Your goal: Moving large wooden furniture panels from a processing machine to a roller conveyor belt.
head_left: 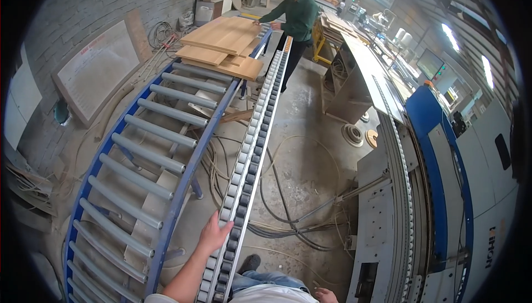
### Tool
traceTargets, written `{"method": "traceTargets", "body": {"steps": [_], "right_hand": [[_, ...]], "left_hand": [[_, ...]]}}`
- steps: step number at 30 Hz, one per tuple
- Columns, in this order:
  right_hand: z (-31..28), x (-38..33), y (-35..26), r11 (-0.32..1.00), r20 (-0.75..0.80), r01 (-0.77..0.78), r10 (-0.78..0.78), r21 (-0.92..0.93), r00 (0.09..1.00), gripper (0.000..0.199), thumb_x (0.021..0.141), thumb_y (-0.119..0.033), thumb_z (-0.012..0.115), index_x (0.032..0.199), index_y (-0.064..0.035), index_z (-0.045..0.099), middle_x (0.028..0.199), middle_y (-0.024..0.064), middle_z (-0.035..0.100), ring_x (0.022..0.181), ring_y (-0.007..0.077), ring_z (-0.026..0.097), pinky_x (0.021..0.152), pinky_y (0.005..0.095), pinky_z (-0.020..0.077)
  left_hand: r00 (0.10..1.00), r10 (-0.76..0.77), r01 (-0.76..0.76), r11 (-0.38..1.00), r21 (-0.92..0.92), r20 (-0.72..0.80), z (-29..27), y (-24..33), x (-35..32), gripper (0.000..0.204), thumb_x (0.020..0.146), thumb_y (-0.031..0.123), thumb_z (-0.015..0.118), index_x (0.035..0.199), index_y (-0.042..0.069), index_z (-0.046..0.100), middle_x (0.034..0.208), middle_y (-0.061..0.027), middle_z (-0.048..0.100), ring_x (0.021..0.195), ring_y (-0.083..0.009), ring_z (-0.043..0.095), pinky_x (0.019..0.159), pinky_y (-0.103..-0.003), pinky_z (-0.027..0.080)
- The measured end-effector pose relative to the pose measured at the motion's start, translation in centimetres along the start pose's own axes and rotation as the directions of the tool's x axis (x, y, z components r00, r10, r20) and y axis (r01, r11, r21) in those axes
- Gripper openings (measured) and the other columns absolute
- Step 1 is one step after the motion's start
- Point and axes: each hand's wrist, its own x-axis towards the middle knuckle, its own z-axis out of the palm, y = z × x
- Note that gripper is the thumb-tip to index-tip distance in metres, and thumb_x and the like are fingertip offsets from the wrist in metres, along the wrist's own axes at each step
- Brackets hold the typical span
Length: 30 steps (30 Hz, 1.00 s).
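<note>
A long, narrow roller track with two rows of small white and dark wheels runs from my body away towards a co-worker. My left hand grips its left edge, thumb over the wheels and fingers along the side. My right hand hangs low at the bottom edge, partly cut off, its visible fingers apart and holding nothing. Left of the track stands a blue-framed roller conveyor with grey rollers. Several wood-coloured boards are stacked on its far end.
A person in a green top stands beyond the boards, one hand on them. To the right is a long blue and grey machine. Cables and hoses lie on the floor. A framed whiteboard leans against the brick wall.
</note>
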Motion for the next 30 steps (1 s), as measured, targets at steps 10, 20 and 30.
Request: {"method": "traceTargets", "body": {"steps": [10,20,30], "right_hand": [[0.1,3.4,6.3,0.998,0.036,0.03,-0.032,0.049,0.999,0.03,0.092,-0.019,0.052,0.115,-0.003,0.064,0.115,0.0182,0.064,0.108,0.0309,0.059,0.091,0.0374,0.0459],[-5.6,13.1,13.0,0.884,0.167,-0.219,0.162,0.412,0.972,0.041,0.086,-0.014,0.063,0.125,-0.0032,0.059,0.085,0.0031,0.065,0.067,0.0131,0.059,0.061,0.0286,0.0521],[-3.1,11.4,19.3,0.604,0.142,-0.276,0.261,0.748,0.955,0.034,0.086,-0.007,0.059,0.12,-0.0023,0.059,0.08,0.0068,0.064,0.057,0.0153,0.058,0.05,0.0304,0.0496]], "left_hand": [[0.994,-0.018,0.041,0.975,0.219,-0.107,-0.1,2.7,-1.0,0.071,0.085,0.045,0.064,0.132,-0.006,0.046,0.122,-0.0313,0.056,0.115,-0.0442,0.053,0.097,-0.045,0.043],[0.949,0.067,0.103,0.856,0.507,-0.307,0.4,2.2,-1.6,0.057,0.086,0.045,0.061,0.12,-0.001,0.057,0.107,-0.0279,0.063,0.102,-0.0438,0.059,0.087,-0.048,0.046],[0.956,0.106,0.066,0.833,0.549,-0.275,0.9,3.4,-0.9,0.057,0.086,0.047,0.061,0.115,-0.001,0.06,0.098,-0.0286,0.064,0.095,-0.046,0.06,0.083,-0.05,0.048]]}}
